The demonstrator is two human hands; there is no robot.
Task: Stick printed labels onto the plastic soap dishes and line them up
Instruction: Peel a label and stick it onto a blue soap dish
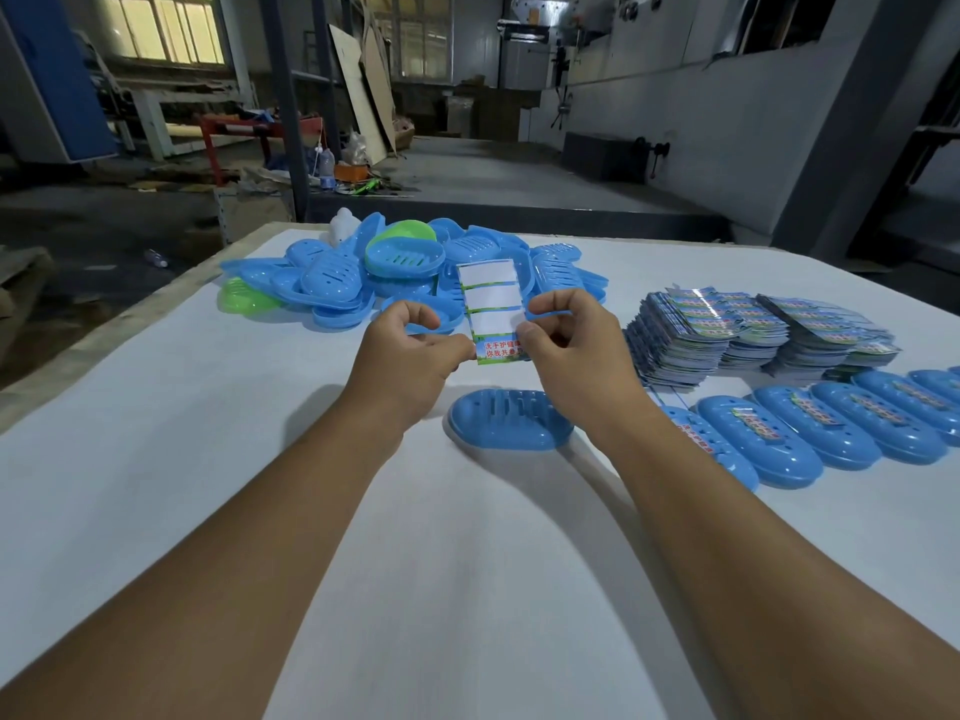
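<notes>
Both hands hold a label sheet (pixel 492 304) above the white table (pixel 208 459). The sheet's upper slots are bare white; one printed label stays at its bottom. My left hand (pixel 410 350) pinches the sheet's lower left edge. My right hand (pixel 571 340) pinches the lower right corner at the printed label. Just below the hands lies one blue soap dish (pixel 511 419) with no label on it. To its right runs a row of blue labelled dishes (pixel 789 433).
A heap of loose blue and green soap dishes (pixel 374 272) lies at the table's far side. Stacks of printed label sheets (pixel 727 330) sit at the right, behind the row. Beyond the table is a workshop floor with clutter.
</notes>
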